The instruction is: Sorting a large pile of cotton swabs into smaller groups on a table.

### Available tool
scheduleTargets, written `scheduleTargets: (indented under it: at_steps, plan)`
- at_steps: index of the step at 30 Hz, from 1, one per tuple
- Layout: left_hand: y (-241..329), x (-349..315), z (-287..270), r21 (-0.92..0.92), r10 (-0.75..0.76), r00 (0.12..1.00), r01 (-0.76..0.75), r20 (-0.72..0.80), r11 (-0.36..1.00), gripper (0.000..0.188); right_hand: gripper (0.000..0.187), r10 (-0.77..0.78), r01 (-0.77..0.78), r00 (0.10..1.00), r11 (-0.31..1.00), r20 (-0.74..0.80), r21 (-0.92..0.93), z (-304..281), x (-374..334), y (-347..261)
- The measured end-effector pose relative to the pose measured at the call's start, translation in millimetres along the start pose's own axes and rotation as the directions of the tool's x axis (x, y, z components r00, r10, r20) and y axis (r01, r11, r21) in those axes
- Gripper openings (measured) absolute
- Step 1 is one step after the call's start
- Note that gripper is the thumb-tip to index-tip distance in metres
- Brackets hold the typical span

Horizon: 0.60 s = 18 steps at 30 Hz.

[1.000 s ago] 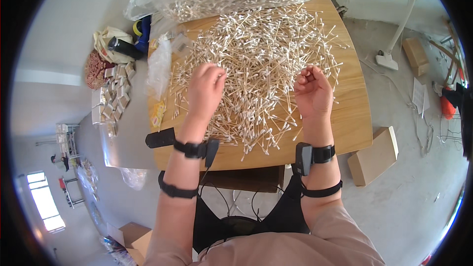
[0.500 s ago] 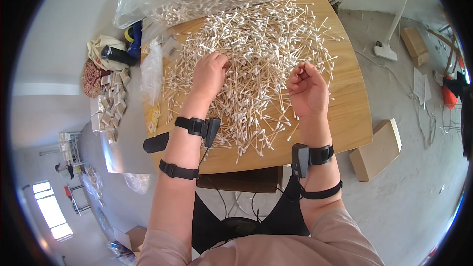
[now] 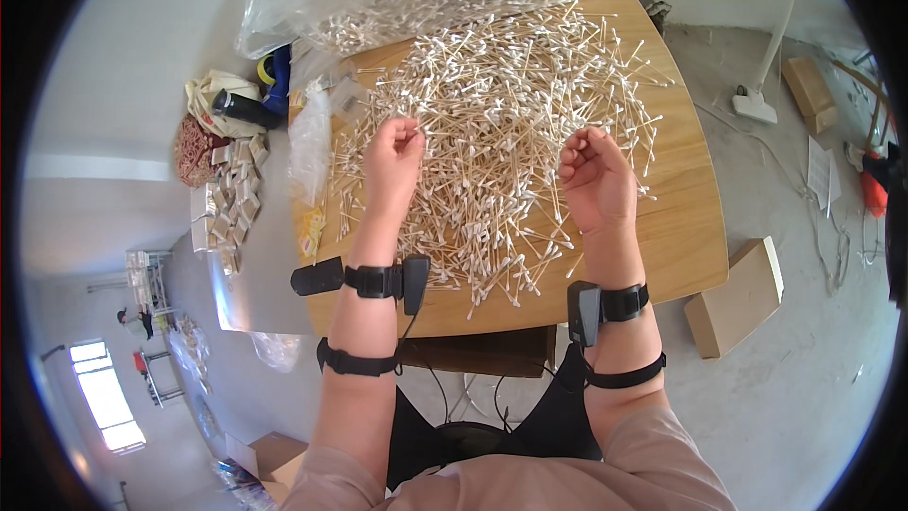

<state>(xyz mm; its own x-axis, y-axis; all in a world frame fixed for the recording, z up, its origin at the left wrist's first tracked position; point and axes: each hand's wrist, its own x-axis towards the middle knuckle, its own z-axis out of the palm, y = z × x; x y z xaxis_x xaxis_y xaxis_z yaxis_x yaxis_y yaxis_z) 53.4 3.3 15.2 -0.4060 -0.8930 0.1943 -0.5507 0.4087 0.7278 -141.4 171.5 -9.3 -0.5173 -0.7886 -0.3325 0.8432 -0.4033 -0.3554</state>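
Note:
A wide heap of cotton swabs (image 3: 492,147), with white tips and pale wooden sticks, lies loose and tangled on the wooden table (image 3: 688,227). Over the left side of the heap is my left hand (image 3: 393,163), its thumb and fingers drawn together in a pinch. What it pinches, if anything, is too small to make out. My right hand (image 3: 601,185) is at the heap's right side, palm turned partly up and fingers curled toward the thumb. Whatever lies inside those fingers is hidden.
A clear plastic bag (image 3: 416,5) full of swabs stands at the table's far edge. Left are crumpled plastic (image 3: 309,147), a black bottle (image 3: 244,108) and several small packs (image 3: 236,199). Cardboard boxes (image 3: 736,298) and a white upright floor tool (image 3: 754,106) are at the right.
My left hand has drawn back slightly toward me and left across the heap, its wrist turning. My right hand stays nearly where it was. The whole view has shifted a little.

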Motion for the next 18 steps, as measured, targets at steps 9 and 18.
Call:
scheduleTargets:
  at_steps: [9,18]
  plan:
    - [32,-30,-10,0.072,0.008,0.989,0.002,-0.146,0.997,0.019,0.015,0.031,-0.026,0.994,0.999,0.102,-0.045,4,-1,7]
    - [64,-25,31,0.096,0.194,0.980,-0.197,0.038,0.976,0.010,0.030,0.248,-0.273,0.951,0.954,0.187,0.125,-5,4,13]
